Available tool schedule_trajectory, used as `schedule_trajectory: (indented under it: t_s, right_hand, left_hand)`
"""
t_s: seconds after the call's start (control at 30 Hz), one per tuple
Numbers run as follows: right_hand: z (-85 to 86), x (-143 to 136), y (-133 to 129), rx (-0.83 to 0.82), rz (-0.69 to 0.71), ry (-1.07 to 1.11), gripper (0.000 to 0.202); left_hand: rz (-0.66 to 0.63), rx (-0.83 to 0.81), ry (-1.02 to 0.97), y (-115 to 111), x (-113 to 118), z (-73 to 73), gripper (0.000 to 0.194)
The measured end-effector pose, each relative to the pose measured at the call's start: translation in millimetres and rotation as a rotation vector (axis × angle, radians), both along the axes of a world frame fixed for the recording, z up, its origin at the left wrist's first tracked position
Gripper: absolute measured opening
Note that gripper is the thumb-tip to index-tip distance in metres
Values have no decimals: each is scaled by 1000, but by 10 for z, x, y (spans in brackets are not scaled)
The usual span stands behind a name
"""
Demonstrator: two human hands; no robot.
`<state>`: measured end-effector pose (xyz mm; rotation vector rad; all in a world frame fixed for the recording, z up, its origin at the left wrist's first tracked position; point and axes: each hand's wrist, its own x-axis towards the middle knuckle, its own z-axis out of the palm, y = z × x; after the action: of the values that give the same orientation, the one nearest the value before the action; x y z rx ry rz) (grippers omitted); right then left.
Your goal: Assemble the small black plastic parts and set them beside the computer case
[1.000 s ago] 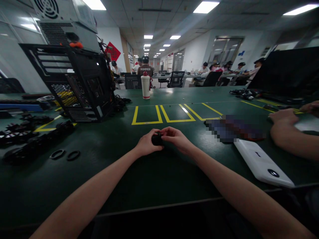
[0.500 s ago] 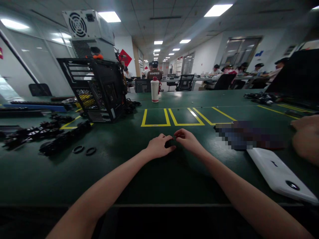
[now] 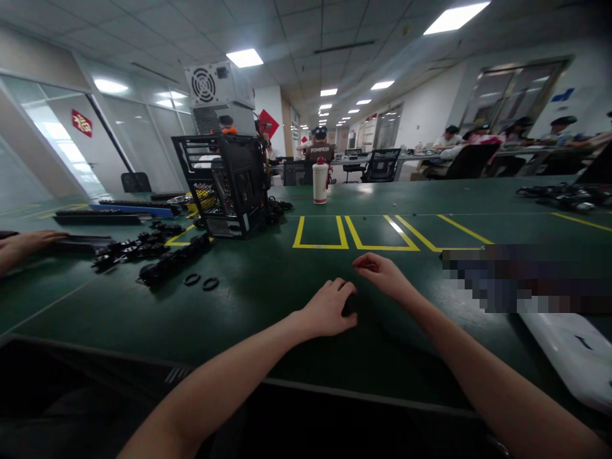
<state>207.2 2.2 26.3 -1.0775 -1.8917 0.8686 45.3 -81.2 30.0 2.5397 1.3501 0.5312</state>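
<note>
My left hand (image 3: 329, 309) is low over the green table (image 3: 268, 331), its fingers bent round toward the thumb. A small dark patch shows in the gap between them; whether it is a part or shadow I cannot make out. Just beyond and to the right is my right hand (image 3: 382, 274), its thumb and fingertips drawn together in a pinch. Anything between those fingertips is too small to name. The hands are slightly apart. Two black rings (image 3: 210, 284) lie side by side on the table, left of my left hand.
An open black computer case (image 3: 229, 185) stands behind, a power supply (image 3: 215, 83) on top. Black strip-like parts (image 3: 172, 261) lie left, near another person's hand (image 3: 29, 245). Yellow tape outlines (image 3: 320, 246) and a white bottle (image 3: 320, 182) are ahead. A white device (image 3: 568, 357) lies right.
The view has turned left, bringing another person's hand in at the left edge. My hands have moved apart, my left hand coming nearer to me; before, they met around something small and dark.
</note>
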Motion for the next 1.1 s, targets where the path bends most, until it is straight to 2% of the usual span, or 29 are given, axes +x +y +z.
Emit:
schedule_trajectory:
  t_s: [0.13,0.27,0.43,0.6,0.73,0.87,1.1]
  right_hand:
    - [11,15,-19,-27,33,-41,15]
    - [34,37,-36,-49,47,-86,18]
    - [13,21,-41,-42,78,-161,19]
    - [-33,-4,-51,-40,115,-199,20]
    - [-65,6,-39,-46,128,-225,20]
    - [-68,12,-32,-62,138,-239,20]
    - [-52,2,-61,-42,138,-214,18]
  left_hand:
    - [11,-17,-5,-247,-193,37,32]
    - [96,-5,-46,-521,-616,30,30]
    - [348,57,-38,-795,-1482,-38,29]
    - [607,181,68,-928,-2432,-161,28]
    - [752,223,49,-963,-2975,-236,28]
    - [792,189,34,-941,-3226,-250,29]
    - [759,132,39,-930,-3305,-260,29]
